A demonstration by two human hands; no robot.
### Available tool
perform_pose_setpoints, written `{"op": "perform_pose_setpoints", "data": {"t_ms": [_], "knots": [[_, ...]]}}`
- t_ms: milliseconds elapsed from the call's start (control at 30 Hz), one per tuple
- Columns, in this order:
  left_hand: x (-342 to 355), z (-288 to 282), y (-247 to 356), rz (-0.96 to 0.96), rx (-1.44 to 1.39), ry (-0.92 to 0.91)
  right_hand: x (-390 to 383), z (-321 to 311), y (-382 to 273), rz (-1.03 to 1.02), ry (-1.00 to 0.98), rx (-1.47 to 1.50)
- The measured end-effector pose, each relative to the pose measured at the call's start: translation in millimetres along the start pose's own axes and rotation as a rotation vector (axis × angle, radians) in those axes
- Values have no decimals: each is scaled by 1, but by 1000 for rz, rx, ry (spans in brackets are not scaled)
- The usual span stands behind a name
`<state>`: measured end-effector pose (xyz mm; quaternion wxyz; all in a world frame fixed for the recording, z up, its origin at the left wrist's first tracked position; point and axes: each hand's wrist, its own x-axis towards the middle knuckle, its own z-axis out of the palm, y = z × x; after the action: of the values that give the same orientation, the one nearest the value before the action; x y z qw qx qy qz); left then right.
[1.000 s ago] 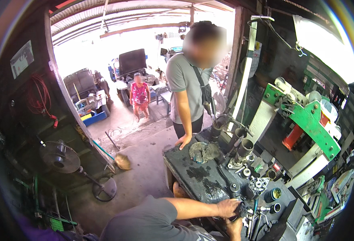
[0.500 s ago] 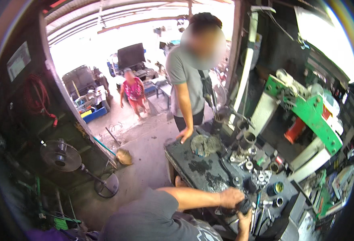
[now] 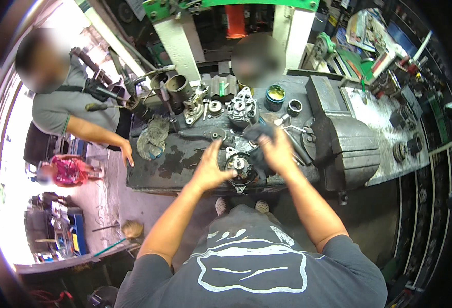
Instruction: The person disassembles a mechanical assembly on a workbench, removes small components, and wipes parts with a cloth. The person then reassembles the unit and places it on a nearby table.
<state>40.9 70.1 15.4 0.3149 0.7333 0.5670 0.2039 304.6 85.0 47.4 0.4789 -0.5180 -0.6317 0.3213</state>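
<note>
My left hand (image 3: 210, 170) is open, its fingers and thumb spread at the left side of a round dark metal housing (image 3: 240, 177) with mounting ears. A shiny hub stands in the housing's middle. On the right, my right hand (image 3: 279, 152) grips a crumpled dark cloth (image 3: 258, 160), which hangs along the housing's right edge. Just beyond them a silvery alternator part (image 3: 241, 106) sits on the black workbench (image 3: 156, 177). A dark handled tool (image 3: 198, 134) lies past my left hand.
A bench vise (image 3: 344, 149) stands on the right. Farther back are an open tub of yellowish grease (image 3: 275, 97), a metal ring (image 3: 295, 107) and metal cylinders (image 3: 179, 90). A grey rag (image 3: 154, 137) lies near a co-worker's hand (image 3: 127, 153) at the bench's left end.
The view has swung right and down onto the bench. Before, both my hands were close together at a dark object; now they are apart, the left spread open and the right with the cloth.
</note>
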Motion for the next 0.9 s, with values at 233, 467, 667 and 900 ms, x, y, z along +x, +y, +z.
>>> {"op": "perform_pose_setpoints", "data": {"t_ms": [233, 467, 667, 900], "knots": [[-14, 102, -33, -122, 10, 41, -81, 48, 50, 147, -226, -627], [-2, 83, -25, -48, 61, -96, -29, -19, 13, 208, -192, -650], [-5, 88, -21, -128, 101, -95, -73, 32, 23, 294, -266, -467], [-6, 86, -1, -46, 18, 37, -149, -45, 112, 644, -331, -116]]}}
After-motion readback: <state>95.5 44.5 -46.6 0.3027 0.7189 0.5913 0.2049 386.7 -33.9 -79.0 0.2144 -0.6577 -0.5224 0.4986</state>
